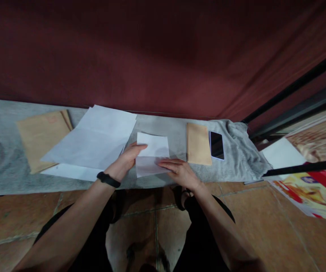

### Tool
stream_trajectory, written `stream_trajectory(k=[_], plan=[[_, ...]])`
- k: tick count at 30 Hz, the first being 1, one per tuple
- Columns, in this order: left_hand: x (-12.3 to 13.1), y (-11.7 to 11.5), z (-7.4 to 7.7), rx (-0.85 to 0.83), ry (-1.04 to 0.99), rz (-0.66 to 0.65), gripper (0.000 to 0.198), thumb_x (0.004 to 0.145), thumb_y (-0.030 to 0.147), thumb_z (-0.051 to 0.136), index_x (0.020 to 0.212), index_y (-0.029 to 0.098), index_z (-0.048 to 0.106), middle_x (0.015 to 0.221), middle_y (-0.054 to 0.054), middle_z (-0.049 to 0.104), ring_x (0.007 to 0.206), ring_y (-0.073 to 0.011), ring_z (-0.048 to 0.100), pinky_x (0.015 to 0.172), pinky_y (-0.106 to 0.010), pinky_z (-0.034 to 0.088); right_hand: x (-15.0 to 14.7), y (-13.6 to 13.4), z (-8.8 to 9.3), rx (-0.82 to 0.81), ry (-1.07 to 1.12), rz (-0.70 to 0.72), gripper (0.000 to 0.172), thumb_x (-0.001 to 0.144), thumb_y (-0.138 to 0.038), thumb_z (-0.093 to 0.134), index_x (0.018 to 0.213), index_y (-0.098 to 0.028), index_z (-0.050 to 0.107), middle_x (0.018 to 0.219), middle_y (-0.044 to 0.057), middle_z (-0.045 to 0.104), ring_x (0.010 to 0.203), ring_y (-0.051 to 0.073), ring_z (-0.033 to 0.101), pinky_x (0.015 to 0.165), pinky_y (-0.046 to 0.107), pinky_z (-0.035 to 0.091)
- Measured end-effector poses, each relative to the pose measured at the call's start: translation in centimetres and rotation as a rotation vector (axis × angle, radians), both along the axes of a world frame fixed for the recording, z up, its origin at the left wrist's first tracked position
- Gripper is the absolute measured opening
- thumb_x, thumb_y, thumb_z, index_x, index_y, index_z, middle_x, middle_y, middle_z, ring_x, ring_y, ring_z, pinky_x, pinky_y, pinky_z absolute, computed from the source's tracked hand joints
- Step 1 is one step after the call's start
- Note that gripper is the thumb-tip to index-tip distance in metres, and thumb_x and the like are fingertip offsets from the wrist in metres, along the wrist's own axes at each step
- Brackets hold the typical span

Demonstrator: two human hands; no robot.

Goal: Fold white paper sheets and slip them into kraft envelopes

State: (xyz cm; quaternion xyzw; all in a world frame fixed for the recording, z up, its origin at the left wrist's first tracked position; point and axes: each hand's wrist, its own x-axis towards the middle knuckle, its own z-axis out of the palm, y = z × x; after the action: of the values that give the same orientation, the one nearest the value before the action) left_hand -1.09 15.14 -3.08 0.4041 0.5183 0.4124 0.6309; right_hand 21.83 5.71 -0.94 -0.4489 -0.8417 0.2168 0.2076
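Observation:
A white sheet of paper [153,145] with a fold across it lies on the grey cloth in front of me, its lower part in shadow. My left hand [127,156] grips the left edge, thumb on top and the other fingers mostly hidden. Resting on the lower right of the sheet is my right hand [180,172], its fingers stretched out flat. Left of my hands, large white sheets [97,132] partly cover a stack of brown envelopes [44,136]. To the right lie smaller brown envelopes [199,145].
A phone [217,145] lies beside the smaller envelopes. The grey cloth [233,151] covers a long narrow surface against a dark red wall [151,75]. Black bars [301,168] and a colourful printed box [310,192] are at the right, above the tiled floor [265,226].

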Motion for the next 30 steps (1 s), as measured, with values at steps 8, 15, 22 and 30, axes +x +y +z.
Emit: stream_trajectory(k=[8, 15, 22, 30], plan=[[-0.4, -1.1, 1.0, 0.55, 0.592, 0.108, 0.066, 0.087, 0.038, 0.065, 0.148, 0.018, 0.052, 0.157, -0.015, 0.051, 0.147, -0.0299, 0.046, 0.124, -0.047, 0.035, -0.5, 0.3, -0.6, -0.049, -0.052, -0.06, 0.038, 0.1, -0.019, 0.064, 0.134, -0.036, 0.07, 0.132, -0.005, 0.074, 0.12, 0.016, 0.072, 0.106, 0.03, 0.057], [-3.4, -3.2, 4.9, 0.225, 0.244, -0.431, 0.045, 0.083, 0.058, 0.072, 0.114, 0.027, 0.079, 0.135, -0.009, 0.072, 0.137, -0.0316, 0.058, 0.115, -0.04, 0.046, 0.1, 1.4, -0.4, -0.272, 0.083, -0.112, 0.041, 0.097, -0.022, 0.067, 0.137, -0.03, 0.067, 0.136, 0.001, 0.072, 0.124, 0.019, 0.069, 0.108, 0.035, 0.054], [-6.0, -3.8, 5.5, 0.112, 0.245, -0.662, 0.072, 0.05, 0.029, 0.095, 0.12, 0.034, 0.077, 0.129, -0.007, 0.075, 0.109, -0.0315, 0.073, 0.086, -0.037, 0.061, 0.9, 2.0, -0.5, -0.397, 0.229, -0.084, 0.023, 0.096, -0.02, 0.065, 0.115, -0.026, 0.076, 0.117, 0.001, 0.079, 0.11, 0.019, 0.074, 0.1, 0.034, 0.056], [-4.3, -3.3, 1.4, 0.224, 0.483, -0.487, 0.034, 0.08, 0.052, 0.066, 0.076, 0.019, 0.074, 0.065, 0.0, 0.065, 0.062, -0.0181, 0.057, 0.054, -0.025, 0.045, 0.6, 3.6, -2.5, -0.366, 0.335, -0.332, 0.03, 0.091, -0.039, 0.07, 0.115, -0.021, 0.071, 0.101, 0.004, 0.077, 0.086, 0.02, 0.071, 0.079, 0.032, 0.058]])
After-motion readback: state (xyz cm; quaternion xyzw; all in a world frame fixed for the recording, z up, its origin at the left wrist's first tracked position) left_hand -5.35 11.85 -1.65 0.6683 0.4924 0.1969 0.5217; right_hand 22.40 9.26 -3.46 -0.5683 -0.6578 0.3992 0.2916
